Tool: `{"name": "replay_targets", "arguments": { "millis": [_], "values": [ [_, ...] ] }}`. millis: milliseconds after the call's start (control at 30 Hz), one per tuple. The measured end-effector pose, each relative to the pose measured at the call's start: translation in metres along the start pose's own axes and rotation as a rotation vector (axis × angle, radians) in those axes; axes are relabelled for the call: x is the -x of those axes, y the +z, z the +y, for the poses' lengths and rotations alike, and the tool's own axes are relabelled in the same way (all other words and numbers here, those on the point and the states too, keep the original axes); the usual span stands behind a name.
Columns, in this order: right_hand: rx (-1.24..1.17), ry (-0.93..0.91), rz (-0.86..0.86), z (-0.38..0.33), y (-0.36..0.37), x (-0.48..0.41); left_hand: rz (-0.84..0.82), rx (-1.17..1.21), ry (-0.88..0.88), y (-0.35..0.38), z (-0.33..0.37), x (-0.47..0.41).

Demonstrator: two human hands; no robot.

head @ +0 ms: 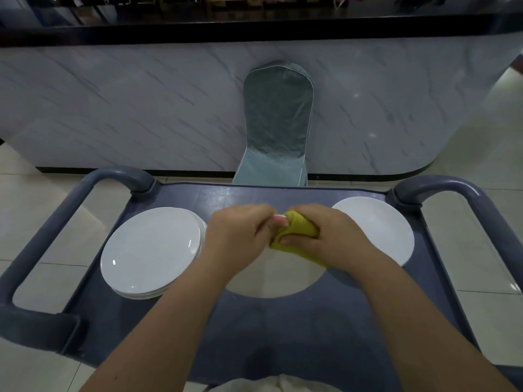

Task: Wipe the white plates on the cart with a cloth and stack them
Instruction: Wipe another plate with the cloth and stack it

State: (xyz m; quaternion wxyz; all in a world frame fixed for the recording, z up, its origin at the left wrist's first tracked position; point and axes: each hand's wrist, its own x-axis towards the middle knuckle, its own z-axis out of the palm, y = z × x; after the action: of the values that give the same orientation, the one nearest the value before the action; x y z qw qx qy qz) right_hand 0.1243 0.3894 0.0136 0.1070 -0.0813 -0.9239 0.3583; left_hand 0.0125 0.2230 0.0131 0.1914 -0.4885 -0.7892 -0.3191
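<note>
On the blue-grey cart (283,335) a stack of white plates (150,250) sits at the left and a single white plate (379,227) lies at the right. Between them a third white plate (268,281) is under both my hands. My left hand (240,236) has curled fingers at this plate's far rim and seems to hold it. My right hand (325,239) grips a bunched yellow cloth (297,233) and presses it on the same plate, right beside my left thumb. The upper half of this plate is hidden by my hands.
The cart has thick rounded handles at the left (56,222) and right (481,219). A chair with a teal cover (277,131) stands just beyond the cart, against a marble-patterned counter front (127,108). Pale floor tiles surround the cart.
</note>
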Motion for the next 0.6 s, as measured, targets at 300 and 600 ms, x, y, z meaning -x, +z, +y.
{"name": "replay_targets", "arguments": {
  "millis": [300, 600],
  "values": [
    [-1.031, 0.504, 0.630, -0.012, 0.061, 0.017, 0.672, 0.945, -1.372, 0.033, 0.027, 0.027],
    [-0.764, 0.423, 0.300, 0.013, 0.030, 0.029, -0.033, 0.436, -0.626, -0.012, -0.018, 0.020]
  ]
}}
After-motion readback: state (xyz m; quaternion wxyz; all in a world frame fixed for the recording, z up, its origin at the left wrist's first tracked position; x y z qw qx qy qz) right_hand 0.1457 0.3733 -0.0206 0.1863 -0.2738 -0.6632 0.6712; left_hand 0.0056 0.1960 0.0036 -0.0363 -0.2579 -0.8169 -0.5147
